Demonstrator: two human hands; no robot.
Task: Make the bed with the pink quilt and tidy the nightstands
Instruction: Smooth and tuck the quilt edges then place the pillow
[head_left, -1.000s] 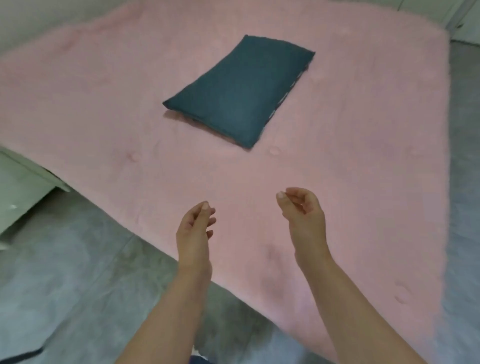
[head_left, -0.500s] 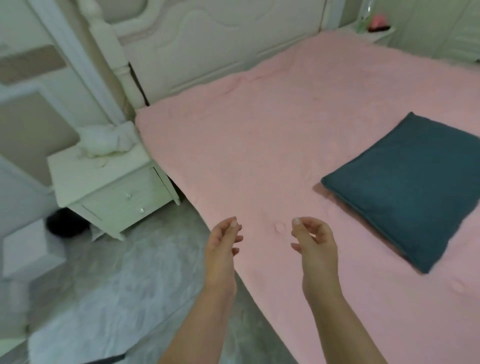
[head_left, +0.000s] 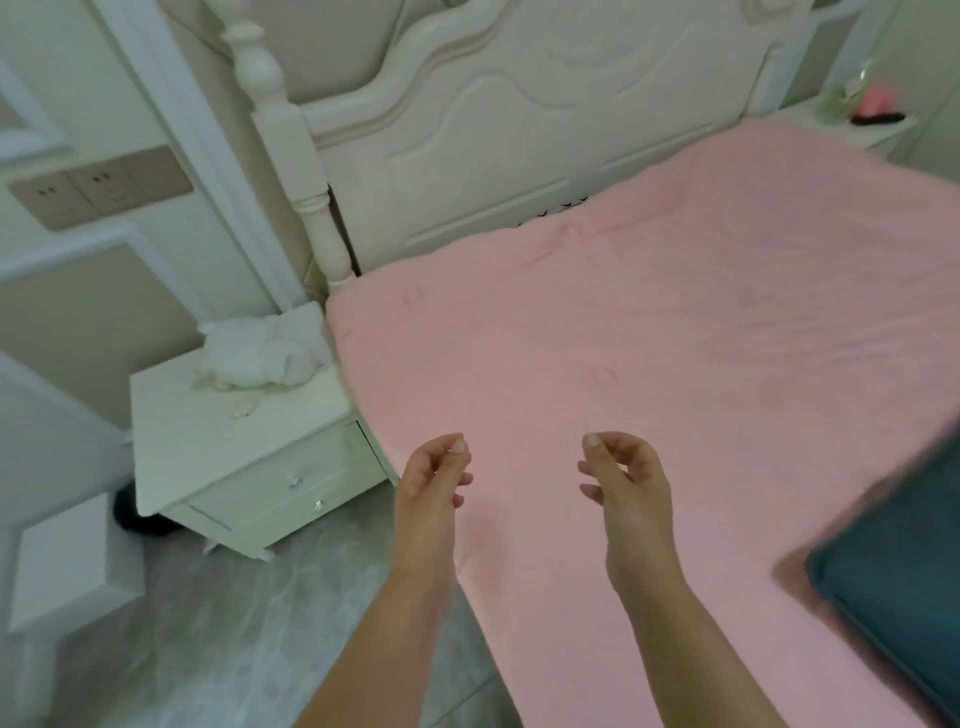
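Quilt: pink quilt (head_left: 649, 364) is seen spread flat over the bed, reaching up to the white headboard (head_left: 519, 156); a few shallow creases are noted near the head end.
Pillow: dark teal pillow (head_left: 893, 613) is found lying on the quilt at lower right, partly cut off by the frame edge and blurred.
Handling, quilt: judged soft, plush and limp, prob. light for its bulk; likely best taken by a hem or corner w/ both hands, since a pinch mid-panel would only bunch it up.
Handling, pillow: judged soft and light; could be lifted by its short ends.
Left hand: left hand (head_left: 431, 488) is held above the bed's edge, fingers loosely curled, thumb near fingertips; nothing is gripped or touched.
Right hand: right hand (head_left: 623, 488) is held over the quilt, fingers likewise loosely curled; nothing is held, and contact w/ the fabric is not seen.
Near nightstand: white nightstand (head_left: 244, 452) is set just beside the bed's head corner; a crumpled white cloth (head_left: 260, 353) is left on top, w/ small white scraps beside it.
Far nightstand: second nightstand (head_left: 883, 130) is glimpsed at the far side, carrying a pink item (head_left: 878, 98) and a dark one; too blurred to id.
Progress: quilt judged largely laid; pillow and nightstands appear not yet dealt w/.
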